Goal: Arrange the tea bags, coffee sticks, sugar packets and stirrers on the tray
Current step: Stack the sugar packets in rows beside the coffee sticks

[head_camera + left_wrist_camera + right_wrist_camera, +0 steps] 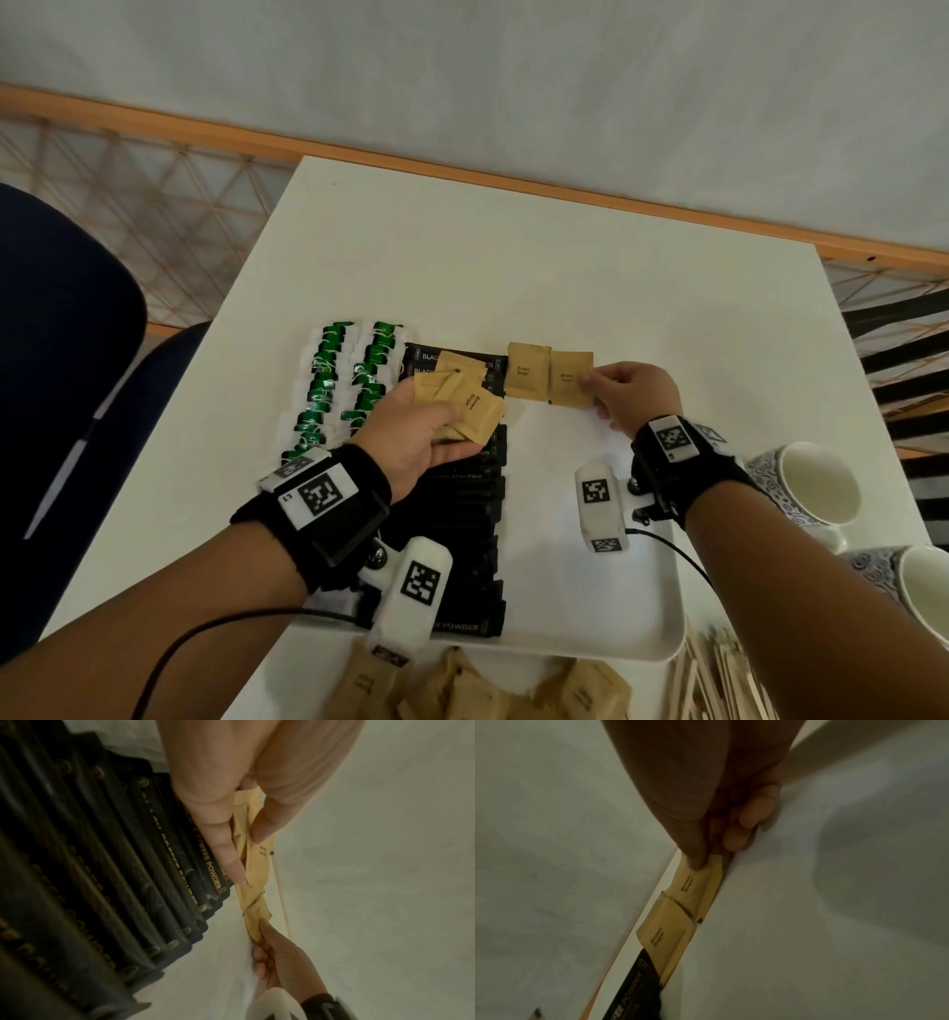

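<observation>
Right grip (624,393) pinches a sugar packet (570,377) at the tray's (590,637) far edge.
Left grip (421,431) clutches spare packets (475,408) just left; next slot lies rightward, nearer the right.

**Where my three cameras look**

The camera on my head looks steeply down on the white tray (606,637). The one on my left wrist looks close along my left hand (231,787), the one on my right wrist along my right hand (721,787). All three share the two laid sugar packets (549,377).
</observation>
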Available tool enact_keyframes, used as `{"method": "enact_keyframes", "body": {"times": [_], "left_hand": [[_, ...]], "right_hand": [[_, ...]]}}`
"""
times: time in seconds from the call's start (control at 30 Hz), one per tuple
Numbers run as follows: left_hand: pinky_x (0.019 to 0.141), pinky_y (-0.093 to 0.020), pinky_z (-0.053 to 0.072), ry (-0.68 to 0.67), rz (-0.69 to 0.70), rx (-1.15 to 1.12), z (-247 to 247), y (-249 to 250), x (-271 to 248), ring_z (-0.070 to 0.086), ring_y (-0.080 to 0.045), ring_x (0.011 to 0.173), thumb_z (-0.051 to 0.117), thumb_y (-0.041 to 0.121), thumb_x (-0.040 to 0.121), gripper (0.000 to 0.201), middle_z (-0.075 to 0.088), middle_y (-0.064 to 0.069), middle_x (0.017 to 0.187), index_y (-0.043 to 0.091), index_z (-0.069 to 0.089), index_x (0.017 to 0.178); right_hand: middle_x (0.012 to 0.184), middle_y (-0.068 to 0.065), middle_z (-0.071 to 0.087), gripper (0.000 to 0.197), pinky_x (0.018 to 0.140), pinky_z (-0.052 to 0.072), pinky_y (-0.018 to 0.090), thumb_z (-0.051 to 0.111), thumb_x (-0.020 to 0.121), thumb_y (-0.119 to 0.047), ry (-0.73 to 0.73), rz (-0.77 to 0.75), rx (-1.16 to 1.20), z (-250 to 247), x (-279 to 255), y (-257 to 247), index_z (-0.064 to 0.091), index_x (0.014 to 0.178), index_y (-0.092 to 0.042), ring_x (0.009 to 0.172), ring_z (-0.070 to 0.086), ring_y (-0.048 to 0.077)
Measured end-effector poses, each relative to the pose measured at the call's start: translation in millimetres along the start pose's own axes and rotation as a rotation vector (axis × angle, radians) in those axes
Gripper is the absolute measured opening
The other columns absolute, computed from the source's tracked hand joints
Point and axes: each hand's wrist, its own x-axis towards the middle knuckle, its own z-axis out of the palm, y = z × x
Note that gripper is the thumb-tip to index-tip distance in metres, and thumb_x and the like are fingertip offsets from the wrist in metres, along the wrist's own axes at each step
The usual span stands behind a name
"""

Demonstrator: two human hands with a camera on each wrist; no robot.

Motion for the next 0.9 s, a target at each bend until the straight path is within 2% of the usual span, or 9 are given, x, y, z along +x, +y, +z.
{"method": "enact_keyframes", "body": {"times": [0.1,0.2,0.4,0.47,0.6,0.67,0.73,0.8,0.9], "left_hand": [[0.067,-0.036,0.061,-0.008,-0.004,0.003,0,-2,1,0.067,-0.026,0.093,0.052,-0.005,0.092,0.028,0.065,-0.014,0.108,0.014,0.055,0.113],[0.065,-0.035,0.060,-0.014,-0.007,0.009,0,-3,1,0.067,-0.025,0.090,0.053,-0.004,0.092,0.029,0.066,-0.013,0.106,0.013,0.055,0.116],[0.062,-0.034,0.060,-0.011,-0.008,0.013,0,-4,0,0.067,-0.027,0.092,0.054,-0.004,0.091,0.029,0.066,-0.015,0.108,0.010,0.054,0.116],[0.062,-0.033,0.060,-0.011,0.001,0.018,1,-5,-1,0.067,-0.027,0.092,0.055,-0.004,0.090,0.027,0.066,-0.015,0.108,0.011,0.055,0.113],[0.060,-0.032,0.060,0.005,0.014,0.027,2,-6,-2,0.068,-0.027,0.091,0.057,-0.003,0.090,0.025,0.066,-0.015,0.109,0.014,0.057,0.109],[0.061,-0.032,0.060,0.012,0.015,0.041,3,-7,-2,0.068,-0.027,0.090,0.059,-0.002,0.089,0.026,0.067,-0.015,0.110,0.014,0.057,0.109],[0.062,-0.032,0.060,0.015,0.020,0.058,5,-9,-2,0.069,-0.026,0.090,0.061,-0.002,0.088,0.028,0.067,-0.014,0.111,0.013,0.057,0.111],[0.061,-0.031,0.059,0.005,0.033,0.083,7,-10,-3,0.069,-0.027,0.093,0.062,-0.001,0.087,0.034,0.067,-0.014,0.113,0.011,0.056,0.118],[0.064,-0.032,0.059,-0.011,0.056,0.113,9,-10,-5,0.069,-0.027,0.095,0.062,0.001,0.088,0.033,0.068,-0.012,0.112,0.012,0.057,0.118]], "right_hand": [[0.067,0.003,0.069,0.015,0.071,0.058,0.037,0.067,0.082,-0.037,0.002,0.022,-0.011,2,2,0,0.067,0.075,-0.024,0.060,0.062,0.016],[0.070,0.003,0.071,0.020,0.073,0.058,0.039,0.067,0.081,-0.040,0.009,0.024,-0.029,3,3,1,0.066,0.075,-0.021,0.061,0.062,0.017],[0.074,0.001,0.069,0.029,0.074,0.057,0.040,0.067,0.079,-0.046,0.021,0.015,-0.086,3,3,0,0.064,0.075,-0.017,0.073,0.066,0.022],[0.074,0.003,0.069,0.027,0.074,0.057,0.041,0.067,0.080,-0.044,0.029,0.008,-0.073,3,0,-1,0.062,0.073,-0.019,0.073,0.066,0.023],[0.081,0.003,0.068,0.018,0.074,0.056,0.042,0.066,0.082,-0.043,0.058,-0.070,0.007,3,-13,-5,0.059,0.082,-0.027,0.074,0.065,0.021],[0.079,-0.002,0.069,0.013,0.069,0.056,0.034,0.063,0.085,-0.044,-0.051,-0.142,0.031,6,-26,-14,0.063,0.084,-0.030,0.070,0.064,0.015],[0.078,-0.007,0.070,0.015,0.063,0.052,0.023,0.061,0.088,-0.044,-0.255,-0.168,0.044,12,-43,-27,0.068,0.089,-0.031,0.066,0.061,0.006],[0.076,-0.009,0.069,0.012,0.059,0.048,0.019,0.063,0.088,-0.039,-0.421,-0.156,0.091,19,-54,-35,0.071,0.091,-0.030,0.063,0.058,0.004],[0.070,-0.009,0.066,0.012,0.056,0.047,0.017,0.068,0.085,-0.032,-0.485,-0.128,0.134,22,-60,-40,0.073,0.092,-0.024,0.059,0.057,0.003]]}}
